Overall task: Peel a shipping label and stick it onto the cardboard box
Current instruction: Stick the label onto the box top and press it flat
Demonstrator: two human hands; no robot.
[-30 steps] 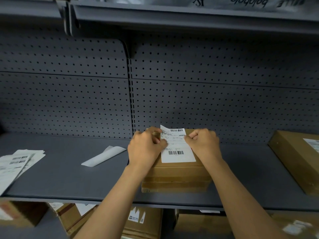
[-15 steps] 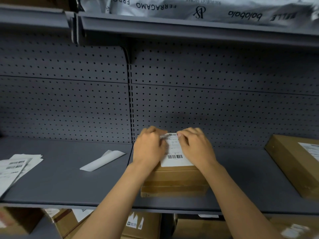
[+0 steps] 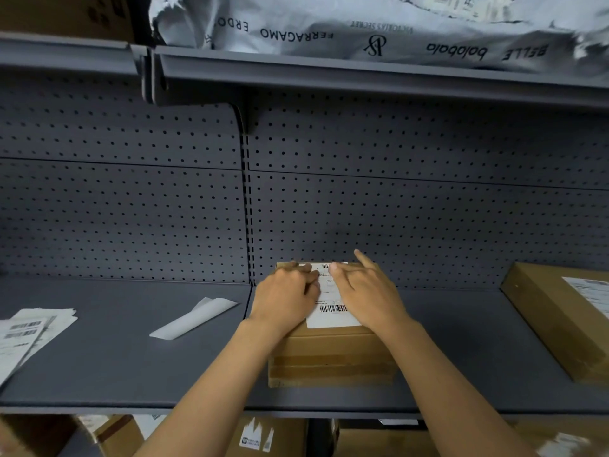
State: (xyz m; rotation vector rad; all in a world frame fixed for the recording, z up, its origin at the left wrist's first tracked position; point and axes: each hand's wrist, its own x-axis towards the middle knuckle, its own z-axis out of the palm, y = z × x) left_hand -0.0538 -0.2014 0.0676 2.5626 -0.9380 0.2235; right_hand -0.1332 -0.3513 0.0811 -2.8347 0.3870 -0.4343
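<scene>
Grey pegboard backs a grey metal shelf [image 3: 461, 351], and everything below is placed from the box [image 3: 329, 357] that stands at its middle, against the back panel. Far left of the box, at the shelf's edge, lies a loose pile of printed sheets [image 3: 29, 331]. Nearer, but well apart from it, lies a curled white backing strip [image 3: 194, 316], which suggests the peeling is done.

On the box top, the left hand [image 3: 286, 300] lies flat with fingers together, pressing the label's left edge. The label [image 3: 331, 313] sits flat on the lid, barcode toward the person, and appears stuck down where it shows. The right hand [image 3: 365, 291] presses its right side, fingers spread, with one finger lifted off the surface. Neither hand pinches anything.

Far right of the box, a second box [image 3: 557, 324] already carries a label of its own.

As for handling, the label is probably thin, limp paper that creases readily and grabs on first contact, so it is best smoothed from the middle outward with flat fingers. Any lifted corner should be taken by its very edge. The box looks stiff and light enough to slide under a push, so pressure should go straight down.
</scene>
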